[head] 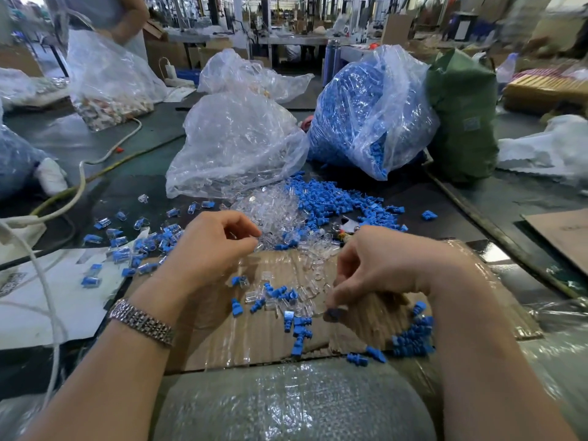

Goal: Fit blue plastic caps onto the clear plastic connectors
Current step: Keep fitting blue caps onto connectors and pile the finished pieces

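A heap of clear connectors (270,206) lies mid-table, with loose blue caps (331,198) spilled to its right. More caps and connectors (280,297) are scattered on a taped cardboard sheet (254,332) in front of me. My left hand (213,246), with a metal watch on its wrist, curls its fingers at the near edge of the clear heap; what it holds is hidden. My right hand (381,268) pinches a blue cap (334,313) just above the cardboard. Finished capped connectors (136,246) lie to the left.
A clear bag of connectors (235,144) and a bag of blue caps (366,113) stand behind the heaps, beside a green sack (461,116). White cables (79,179) run along the left. Another person (108,14) stands at the far left with a bag. Bubble wrap (286,402) covers my lap.
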The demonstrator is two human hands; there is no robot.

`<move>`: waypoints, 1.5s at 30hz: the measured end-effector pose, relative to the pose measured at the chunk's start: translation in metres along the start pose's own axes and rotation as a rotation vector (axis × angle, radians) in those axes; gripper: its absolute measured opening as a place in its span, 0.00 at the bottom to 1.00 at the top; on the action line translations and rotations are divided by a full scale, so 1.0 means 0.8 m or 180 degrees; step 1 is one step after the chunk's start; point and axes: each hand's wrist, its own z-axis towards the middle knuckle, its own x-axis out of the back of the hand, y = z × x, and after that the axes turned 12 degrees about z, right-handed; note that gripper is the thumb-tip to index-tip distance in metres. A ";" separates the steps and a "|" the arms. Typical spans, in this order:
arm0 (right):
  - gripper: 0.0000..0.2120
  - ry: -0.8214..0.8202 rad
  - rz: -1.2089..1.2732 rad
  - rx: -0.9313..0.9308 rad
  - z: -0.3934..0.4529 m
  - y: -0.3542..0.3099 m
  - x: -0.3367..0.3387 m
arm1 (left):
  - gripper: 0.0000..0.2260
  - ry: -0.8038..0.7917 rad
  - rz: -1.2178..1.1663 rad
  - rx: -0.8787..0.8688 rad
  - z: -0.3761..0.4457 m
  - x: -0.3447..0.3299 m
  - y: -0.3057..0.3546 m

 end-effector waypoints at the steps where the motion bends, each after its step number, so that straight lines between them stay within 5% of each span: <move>1: 0.19 -0.0068 -0.0101 0.0015 0.001 -0.002 -0.004 | 0.04 -0.0038 -0.0049 -0.0056 0.000 0.000 0.001; 9: 0.11 0.0203 -0.0230 0.0175 0.015 -0.009 -0.017 | 0.08 -0.0585 -0.0170 -0.0480 -0.007 -0.012 0.014; 15: 0.06 0.0641 -0.0304 0.0384 0.030 -0.004 -0.019 | 0.10 -0.0435 0.0542 -0.1013 -0.003 -0.045 0.030; 23: 0.06 0.1242 0.0157 0.0499 0.034 0.004 -0.011 | 0.05 -0.0220 0.0661 -0.0890 -0.002 -0.053 0.030; 35: 0.03 0.1387 0.2145 0.1375 0.021 -0.004 -0.001 | 0.09 -0.0579 -0.1553 -0.0271 -0.006 -0.026 0.036; 45: 0.01 0.1281 0.1787 0.1821 0.020 -0.009 -0.004 | 0.09 -0.1051 -0.2937 -0.0003 -0.006 -0.019 0.037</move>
